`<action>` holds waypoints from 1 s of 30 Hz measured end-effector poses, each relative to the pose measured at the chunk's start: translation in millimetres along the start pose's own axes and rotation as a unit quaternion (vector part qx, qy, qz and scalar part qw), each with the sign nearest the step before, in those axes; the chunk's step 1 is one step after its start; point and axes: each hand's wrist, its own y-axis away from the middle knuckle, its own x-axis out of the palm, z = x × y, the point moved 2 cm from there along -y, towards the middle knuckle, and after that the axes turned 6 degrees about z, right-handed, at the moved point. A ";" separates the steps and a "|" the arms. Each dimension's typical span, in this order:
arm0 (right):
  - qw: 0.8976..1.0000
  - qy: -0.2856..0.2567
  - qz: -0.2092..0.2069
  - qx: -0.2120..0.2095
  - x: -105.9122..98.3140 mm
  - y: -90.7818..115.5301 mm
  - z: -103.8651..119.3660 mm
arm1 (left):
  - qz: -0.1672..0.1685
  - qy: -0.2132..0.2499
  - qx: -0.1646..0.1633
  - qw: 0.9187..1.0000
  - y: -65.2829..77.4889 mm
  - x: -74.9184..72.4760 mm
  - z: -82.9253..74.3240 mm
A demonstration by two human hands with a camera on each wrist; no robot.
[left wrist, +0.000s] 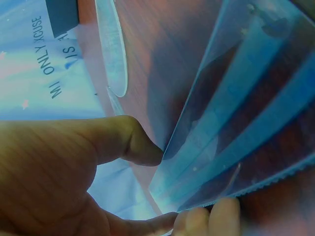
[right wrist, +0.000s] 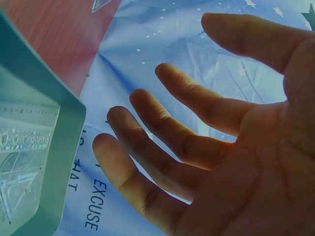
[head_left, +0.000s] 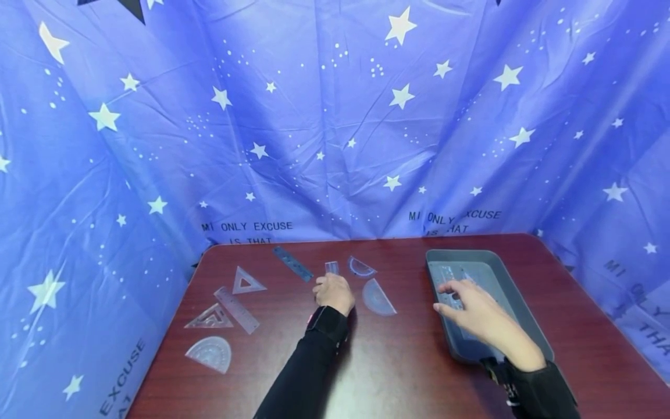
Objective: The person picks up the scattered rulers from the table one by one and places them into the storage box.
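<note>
My left hand pinches a clear plastic ruler by its two long edges, thumb on one side and fingers on the other. One edge of this ruler is wavy, and its end shows past the knuckles in the head view. Over the grey tray, my right hand is held with fingers spread and slightly bent, nothing between them. Inside the tray lie clear drawing tools, among them a stencil ruler and a triangular piece; the right hand hides part of them in the head view.
Near the left hand lie a bluish ruler, a small protractor and a larger protractor. Farther left are two set squares, one small and one wider, a clear ruler and another protractor. A starry curtain surrounds the table.
</note>
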 end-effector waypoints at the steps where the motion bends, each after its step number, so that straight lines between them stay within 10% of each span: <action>1: 1.000 -0.001 -0.003 -0.004 1.1 1.8 0.9 | 0.001 0.005 -0.004 1.000 0.1 0.0 1.3; 18: 0.999 -0.037 -0.015 -0.020 25.3 17.4 20.3 | 0.092 0.067 0.022 0.993 7.7 -9.6 36.0; 25: 0.995 -0.067 -0.053 -0.051 49.7 14.6 32.4 | 0.071 0.092 0.058 0.992 18.1 -3.7 38.9; 30: 0.989 -0.141 -0.029 -0.027 71.4 12.1 39.5 | 0.062 0.119 0.096 0.986 44.1 -31.6 27.3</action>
